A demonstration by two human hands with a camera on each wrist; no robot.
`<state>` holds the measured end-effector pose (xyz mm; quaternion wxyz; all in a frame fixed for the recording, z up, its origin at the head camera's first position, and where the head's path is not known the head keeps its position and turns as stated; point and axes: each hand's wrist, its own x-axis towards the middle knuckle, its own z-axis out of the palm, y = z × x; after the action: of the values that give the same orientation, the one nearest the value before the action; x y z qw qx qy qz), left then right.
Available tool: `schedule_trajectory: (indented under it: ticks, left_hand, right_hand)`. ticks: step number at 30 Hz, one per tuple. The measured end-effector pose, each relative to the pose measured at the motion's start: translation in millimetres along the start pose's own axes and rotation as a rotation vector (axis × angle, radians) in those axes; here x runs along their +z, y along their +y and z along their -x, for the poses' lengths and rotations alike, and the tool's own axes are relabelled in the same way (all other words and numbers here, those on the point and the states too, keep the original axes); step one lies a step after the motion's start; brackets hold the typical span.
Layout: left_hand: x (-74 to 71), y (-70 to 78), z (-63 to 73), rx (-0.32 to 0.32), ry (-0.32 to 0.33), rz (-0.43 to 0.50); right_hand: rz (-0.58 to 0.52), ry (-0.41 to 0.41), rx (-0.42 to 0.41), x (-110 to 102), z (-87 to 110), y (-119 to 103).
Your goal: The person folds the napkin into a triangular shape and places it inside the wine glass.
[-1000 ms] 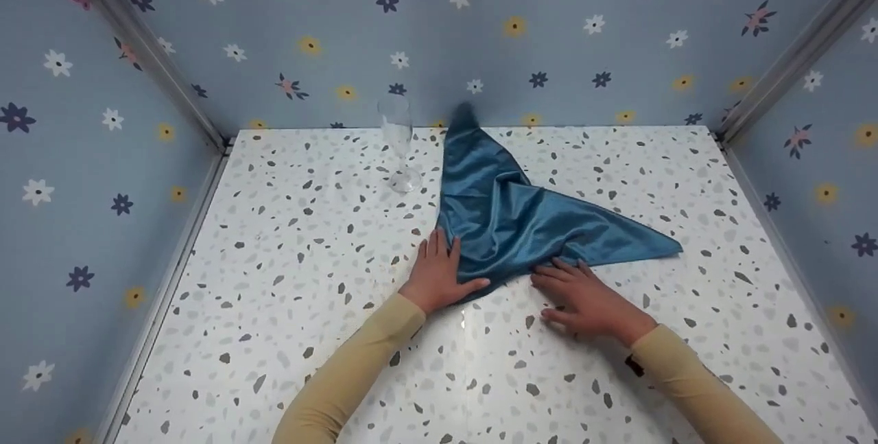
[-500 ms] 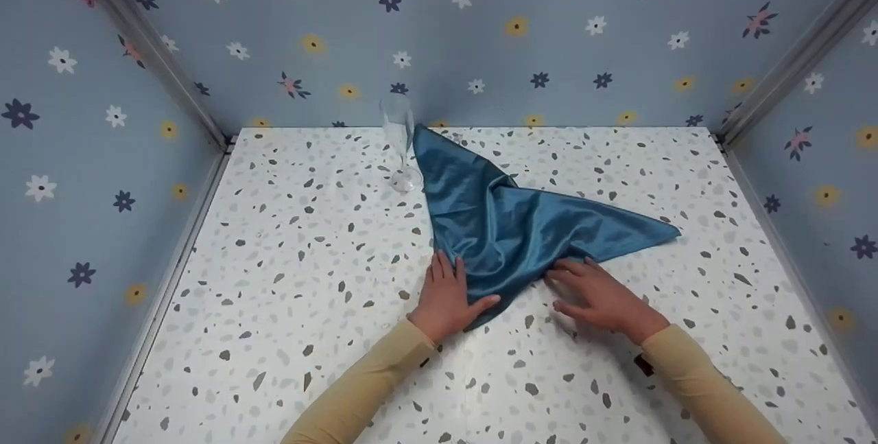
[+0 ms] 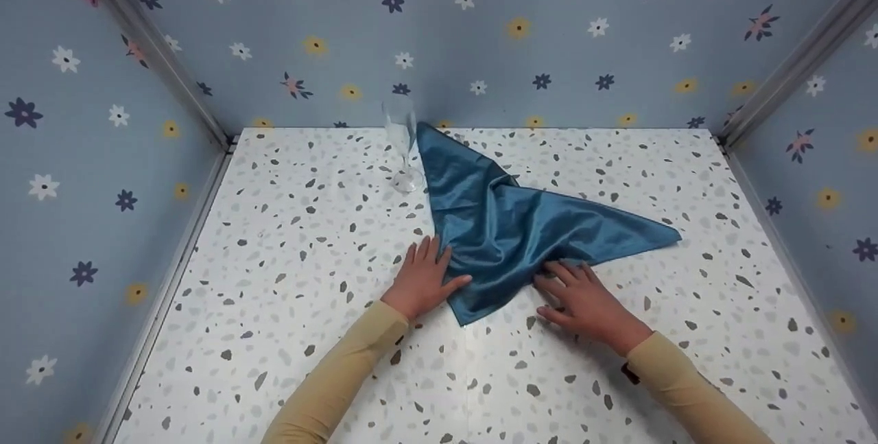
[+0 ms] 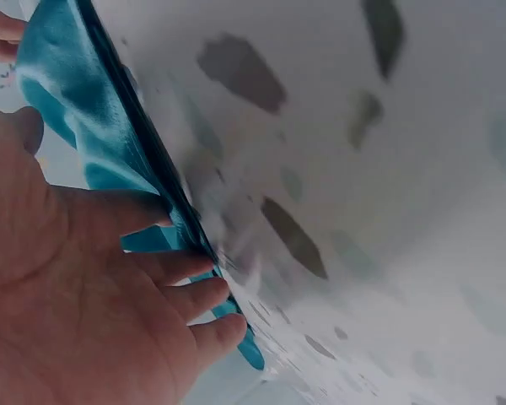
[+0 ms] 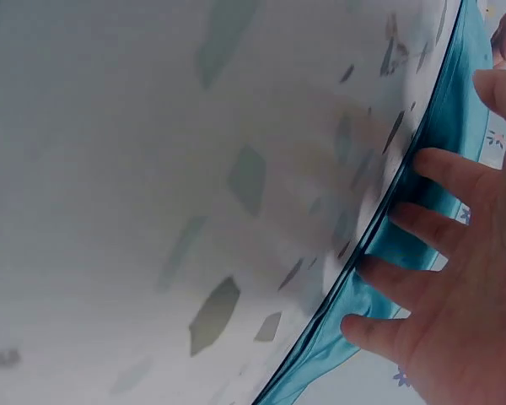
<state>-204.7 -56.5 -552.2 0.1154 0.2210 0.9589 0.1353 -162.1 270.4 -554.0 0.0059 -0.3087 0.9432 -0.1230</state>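
A shiny teal satin cloth (image 3: 507, 224) lies folded and wrinkled on the table, one point toward the back wall, one to the right and one toward the front. My left hand (image 3: 420, 279) rests at its left edge, fingers extended and thumb over the cloth. At the lower right edge, my right hand (image 3: 583, 300) touches the fabric with spread, slightly bent fingers. In the left wrist view, the fingertips (image 4: 211, 295) meet the cloth's edge. The right wrist view has the fingers (image 5: 396, 278) against the cloth (image 5: 447, 110) in the same way. Neither hand grips it.
A clear stemmed glass (image 3: 405, 149) stands upright at the back, close to the cloth's far left point. The white speckled table (image 3: 288, 224) is bounded by blue flowered panels (image 3: 480, 39) at the back and both sides.
The cloth's far point has swung left toward the glass, and its near corner has come forward. My left hand has slid slightly left; the right hand stays near the lower edge.
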Motion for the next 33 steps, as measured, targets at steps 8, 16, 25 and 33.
schedule_trajectory:
  ticks: [8, 16, 25, 33]
  left_hand:
    - [-3.9, -14.2, -14.9, 0.011, 0.0, -0.035]
    - [-8.9, -14.2, -18.9, 0.031, -0.004, -0.072]
    - [-1.1, 3.5, 1.7, 0.051, 0.026, -0.028]
    - [20.8, 31.7, 26.3, 0.05, 0.062, -0.008]
  right_hand:
    - [-0.018, -0.043, 0.054, 1, 2.5, -5]
    - [-0.043, -0.078, 0.059, -3, 7.9, 4]
    - [-0.054, -0.1, 0.023, -8, 22.7, 29]
    - [-0.07, -0.079, -0.012, -17, 35.8, 47]
